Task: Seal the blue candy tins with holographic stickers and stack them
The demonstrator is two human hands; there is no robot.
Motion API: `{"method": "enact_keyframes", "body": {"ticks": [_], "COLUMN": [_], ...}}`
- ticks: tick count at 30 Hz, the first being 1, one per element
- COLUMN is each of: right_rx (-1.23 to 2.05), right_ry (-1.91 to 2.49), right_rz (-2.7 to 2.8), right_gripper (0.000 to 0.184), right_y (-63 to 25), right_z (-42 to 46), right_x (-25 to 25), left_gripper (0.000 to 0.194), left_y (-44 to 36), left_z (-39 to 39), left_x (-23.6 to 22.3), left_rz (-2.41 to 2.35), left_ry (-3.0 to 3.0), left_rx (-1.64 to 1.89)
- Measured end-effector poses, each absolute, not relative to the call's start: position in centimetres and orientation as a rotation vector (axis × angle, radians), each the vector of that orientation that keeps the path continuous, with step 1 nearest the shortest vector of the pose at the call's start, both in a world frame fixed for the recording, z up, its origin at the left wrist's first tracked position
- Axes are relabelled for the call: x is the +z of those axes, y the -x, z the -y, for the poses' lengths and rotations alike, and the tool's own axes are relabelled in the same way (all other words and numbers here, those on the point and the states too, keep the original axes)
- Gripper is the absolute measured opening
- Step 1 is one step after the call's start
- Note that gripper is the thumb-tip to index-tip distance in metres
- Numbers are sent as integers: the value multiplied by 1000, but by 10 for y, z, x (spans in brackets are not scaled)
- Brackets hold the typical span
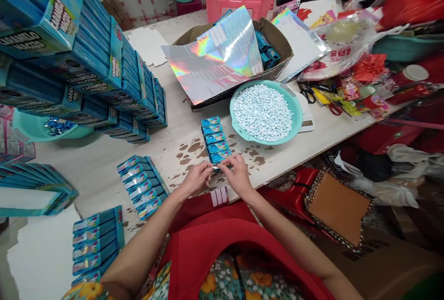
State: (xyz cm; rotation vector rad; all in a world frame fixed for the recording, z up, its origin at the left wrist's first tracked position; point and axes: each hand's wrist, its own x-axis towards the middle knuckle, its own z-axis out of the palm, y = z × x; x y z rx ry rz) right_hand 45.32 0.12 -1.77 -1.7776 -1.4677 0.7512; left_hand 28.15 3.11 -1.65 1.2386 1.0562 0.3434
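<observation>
Head view: left grip (pixel 198 178) and right grip (pixel 238 175) pinched on a small pale strip (pixel 215 167), apparently steadied from both sides. Blue cases (pixel 215 137) lined up just beyond; bowl (pixel 297 115) farther right, presumably within reach.

Person wears bright-red sleeveless apron w/ wide scooped neckline (pixel 183 254), over floral-print top (pixel 222 274) in dk green w/ orange-yellow & sm. white flowers; thin dark cord (pixel 240 276) down front. Forearms bare, no gloves.
</observation>
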Motion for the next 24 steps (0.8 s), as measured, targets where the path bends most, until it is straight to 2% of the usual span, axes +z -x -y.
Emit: {"method": "enact_keyframes", "body": {"ticks": [3,11,14,18,21,24], "right_rx": [586,709,791,791,773,748], "right_ry": [1868,1878,1857,1815,1798,1853], "right_rz": [1378,1126,1053,1127,1157,1172], "right_gripper": [14,13,18,16,13,12], "right_y": [-453,-453,-458,-464,-464,-463], "right_z": [-21,-32,-32,-34,-34,-33], "right_x": [-36,-68,-75,-81,-82,-79], "left_gripper": [27,24,21,19,35,59], "left_y": [-282,-298,-295,-282,-286,-302], "left_z": [-55,-72,-74,-68,-51,-28], "left_x": [-21,-65,-78,-84,-79,-70], "left_rz": [-1076,-1078,-1169,-1417,-1573,-1448], "left_ry": [-1293,-991,-962,-1164,-1317,-1421], "left_rx": [389,433,292,99,390,560]}}
